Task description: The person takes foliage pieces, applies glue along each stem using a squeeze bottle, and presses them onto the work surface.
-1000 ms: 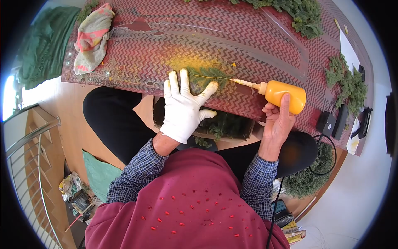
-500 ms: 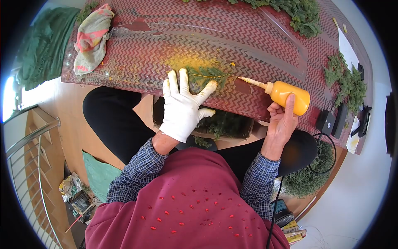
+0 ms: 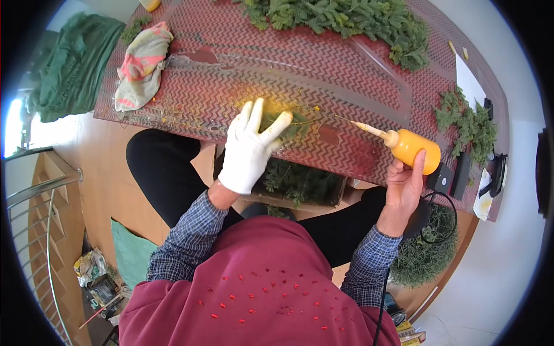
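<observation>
My left hand point(image 3: 247, 154), in a white glove with yellow-stained fingertips, reaches over the table's near edge with its fingers spread. Partly under those fingers lies a green fern-like sprig point(image 3: 295, 128), its thin stem pointing right. The thumb is blurred or hidden behind the hand. My bare right hand point(image 3: 405, 187) grips a yellow squeeze bottle point(image 3: 416, 151) with a long, pale, tapered nozzle. The bottle is tilted on its side, and its nozzle tip is left of it, apart from the sprig's stem.
The table point(image 3: 231, 66) has a red zigzag cover dusted with yellow. Sprigs point(image 3: 346, 20) are heaped at the back, more greenery point(image 3: 467, 124) at the right. A stained cloth point(image 3: 141, 69) lies at the left. Below the edge stands a box point(image 3: 340, 193) of greenery. A black cable point(image 3: 385, 294) hangs near my right arm.
My right hand has drawn the bottle to the right and down, its nozzle off the sprig's stem. My left hand's fingers have moved closer together over the sprig. The camera view has shifted.
</observation>
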`<state>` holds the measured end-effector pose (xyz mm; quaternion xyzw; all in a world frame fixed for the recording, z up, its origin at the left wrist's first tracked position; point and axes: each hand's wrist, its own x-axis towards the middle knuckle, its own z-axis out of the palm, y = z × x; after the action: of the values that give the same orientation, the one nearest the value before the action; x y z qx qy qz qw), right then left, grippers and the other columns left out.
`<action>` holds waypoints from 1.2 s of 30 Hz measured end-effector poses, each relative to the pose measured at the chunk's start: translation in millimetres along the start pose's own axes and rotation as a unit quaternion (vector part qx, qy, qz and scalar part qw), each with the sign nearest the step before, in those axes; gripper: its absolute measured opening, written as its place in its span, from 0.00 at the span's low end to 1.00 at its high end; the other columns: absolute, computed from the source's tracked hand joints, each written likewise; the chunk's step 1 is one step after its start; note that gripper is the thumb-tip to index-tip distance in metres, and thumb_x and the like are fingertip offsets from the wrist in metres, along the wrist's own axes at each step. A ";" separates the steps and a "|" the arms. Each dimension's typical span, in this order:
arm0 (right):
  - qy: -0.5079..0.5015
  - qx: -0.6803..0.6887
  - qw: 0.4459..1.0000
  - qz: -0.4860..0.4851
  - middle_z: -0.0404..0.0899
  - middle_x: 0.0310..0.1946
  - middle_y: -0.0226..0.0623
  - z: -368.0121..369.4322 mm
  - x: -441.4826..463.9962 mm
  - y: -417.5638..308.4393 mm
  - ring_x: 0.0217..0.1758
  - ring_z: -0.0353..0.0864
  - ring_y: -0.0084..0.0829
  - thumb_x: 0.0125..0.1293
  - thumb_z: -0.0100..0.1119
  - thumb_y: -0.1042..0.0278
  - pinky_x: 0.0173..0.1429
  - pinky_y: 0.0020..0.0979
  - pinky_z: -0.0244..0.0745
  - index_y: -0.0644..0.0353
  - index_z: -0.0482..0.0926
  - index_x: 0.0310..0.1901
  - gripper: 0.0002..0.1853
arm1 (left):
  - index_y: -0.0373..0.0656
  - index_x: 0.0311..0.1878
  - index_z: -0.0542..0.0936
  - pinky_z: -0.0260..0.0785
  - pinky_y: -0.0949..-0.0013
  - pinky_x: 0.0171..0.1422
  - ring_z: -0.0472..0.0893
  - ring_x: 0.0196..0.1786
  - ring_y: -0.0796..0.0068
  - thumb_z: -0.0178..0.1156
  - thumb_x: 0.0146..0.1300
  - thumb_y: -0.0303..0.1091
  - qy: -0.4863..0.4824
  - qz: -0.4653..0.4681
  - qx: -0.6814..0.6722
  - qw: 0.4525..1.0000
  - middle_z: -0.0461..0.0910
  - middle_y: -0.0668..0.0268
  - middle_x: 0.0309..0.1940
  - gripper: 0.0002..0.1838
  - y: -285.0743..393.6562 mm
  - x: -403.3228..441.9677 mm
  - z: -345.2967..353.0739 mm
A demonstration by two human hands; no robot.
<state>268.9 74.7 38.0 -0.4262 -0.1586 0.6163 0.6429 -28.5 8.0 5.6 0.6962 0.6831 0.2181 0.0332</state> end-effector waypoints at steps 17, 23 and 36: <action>-0.025 0.132 0.991 0.028 0.81 0.42 0.41 -32.4 14.0 -24.6 0.26 0.77 0.23 0.70 0.57 0.56 0.28 0.21 0.77 0.64 0.72 0.57 0.22 | 0.57 0.51 0.81 0.71 0.64 0.44 0.78 0.39 0.65 0.65 0.52 0.35 -0.075 0.145 -0.041 0.986 0.81 0.68 0.35 0.20 17.0 -58.8 28.4; -0.004 0.132 0.991 0.006 0.81 0.42 0.41 -24.3 12.9 -23.7 0.26 0.78 0.24 0.70 0.57 0.58 0.29 0.20 0.78 0.64 0.72 0.56 0.21 | 0.57 0.39 0.80 0.67 0.64 0.23 0.77 0.20 0.67 0.59 0.56 0.37 0.126 0.215 0.057 0.967 0.74 0.65 0.18 0.07 -7.5 100.5 18.9; 0.055 0.114 0.992 -0.007 0.82 0.42 0.42 -14.4 12.8 -25.1 0.25 0.77 0.24 0.70 0.58 0.61 0.26 0.19 0.75 0.61 0.73 0.55 0.17 | 0.50 0.37 0.86 0.74 0.61 0.39 0.83 0.34 0.61 0.63 0.53 0.38 0.049 0.078 0.176 0.980 0.83 0.62 0.29 0.09 -26.1 256.2 20.0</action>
<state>298.3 84.6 44.1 -0.3821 -0.0550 0.6013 0.6996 -53.3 262.1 44.7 0.7306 0.6554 0.1303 -0.1404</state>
